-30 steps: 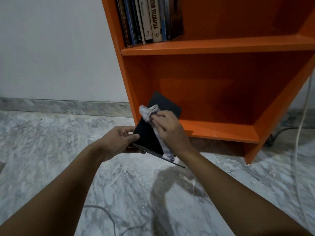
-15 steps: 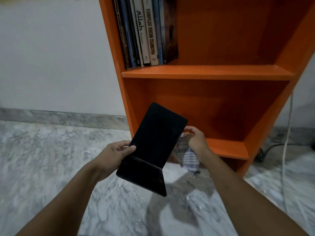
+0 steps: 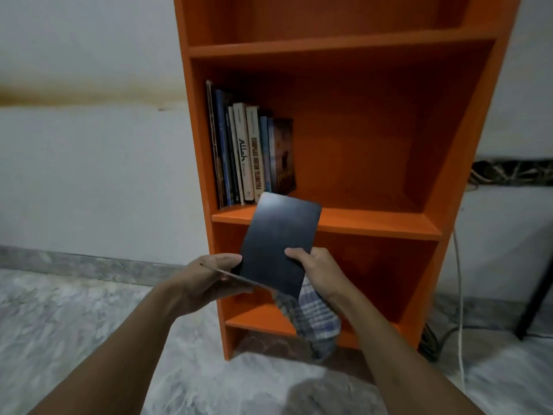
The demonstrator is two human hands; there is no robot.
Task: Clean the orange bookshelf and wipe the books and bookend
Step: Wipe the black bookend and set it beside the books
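I hold a black L-shaped metal bookend (image 3: 278, 244) upright in front of the orange bookshelf (image 3: 368, 223). My left hand (image 3: 206, 280) grips its flat base from the left. My right hand (image 3: 314, 271) pinches the right edge of its upright plate and also holds a blue-and-white checked cloth (image 3: 314, 319), which hangs down behind the bookend. Several books (image 3: 251, 154) stand at the left end of the middle shelf, just above and behind the bookend's top edge.
The shelf stands on a grey marble floor (image 3: 89, 324) against a white wall (image 3: 89, 175). A white cord (image 3: 459, 280) and dark cables (image 3: 434, 339) hang and lie right of the shelf. A black leg (image 3: 535, 298) slants at the far right.
The view has tilted up, showing more shelves. The bookend has risen to the middle shelf's front edge. My right hand came from behind it and now grips its right edge, cloth still in hand.
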